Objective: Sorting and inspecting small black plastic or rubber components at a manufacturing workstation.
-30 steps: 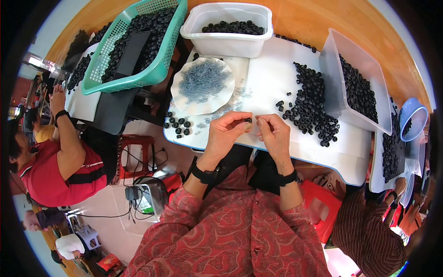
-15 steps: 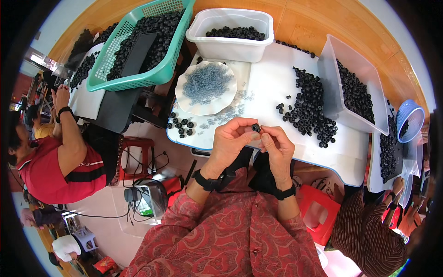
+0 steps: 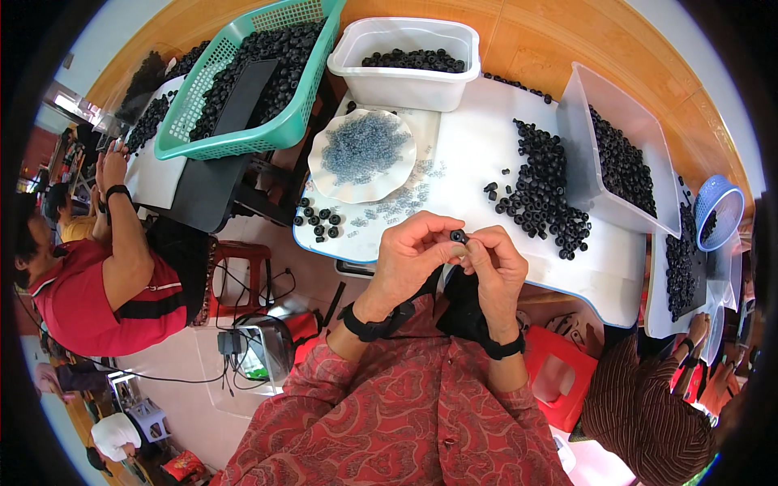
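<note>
Head cam: small blk part is pinched in L hand's narrow grip, seen over desk's near edge. R hand is held right beside, fingertips close tog.; whether part is also gripped there can't be told. Blk pile is spread to R, wht plate of clear bits set to L.

Fingers of the left hand cover partly the black ring-shaped piece. Whether the right hand pinches something is hidden. Translucent pieces on the fluted plate are too small to tell their shape. Edges cut 2 large things: the green basket above, the patterned shirt below.
</note>
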Demonstrator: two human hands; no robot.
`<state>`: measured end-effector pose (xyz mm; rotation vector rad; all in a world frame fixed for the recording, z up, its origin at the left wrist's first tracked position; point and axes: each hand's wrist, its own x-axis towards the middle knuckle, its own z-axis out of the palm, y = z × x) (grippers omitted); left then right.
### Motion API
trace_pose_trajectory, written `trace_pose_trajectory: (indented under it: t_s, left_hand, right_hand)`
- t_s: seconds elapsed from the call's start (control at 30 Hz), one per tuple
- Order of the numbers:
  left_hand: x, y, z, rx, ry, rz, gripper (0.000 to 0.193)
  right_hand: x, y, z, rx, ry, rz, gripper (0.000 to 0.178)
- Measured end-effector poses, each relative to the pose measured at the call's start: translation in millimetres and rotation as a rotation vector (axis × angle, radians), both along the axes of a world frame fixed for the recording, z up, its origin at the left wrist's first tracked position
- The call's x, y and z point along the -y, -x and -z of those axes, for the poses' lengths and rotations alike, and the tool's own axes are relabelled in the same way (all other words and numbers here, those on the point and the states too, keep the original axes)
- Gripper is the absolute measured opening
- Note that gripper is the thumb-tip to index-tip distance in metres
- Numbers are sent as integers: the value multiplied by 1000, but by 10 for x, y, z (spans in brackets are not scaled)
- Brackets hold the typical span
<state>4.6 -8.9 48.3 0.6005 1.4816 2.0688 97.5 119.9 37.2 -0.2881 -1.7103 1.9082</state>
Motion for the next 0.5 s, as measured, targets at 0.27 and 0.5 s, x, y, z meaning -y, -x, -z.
trace_pose_trajectory:
  t_s: [0.27,0.5]
  left_hand:
    - [3,-26,-65,-63,-41,39,23]
    - [2,-45,-66,-126,-18,33,24]
  right_hand:
    - [-13,-67,-109,23,95,-60,7]
    - [-4,-95,-116,-13,166,-65,9]
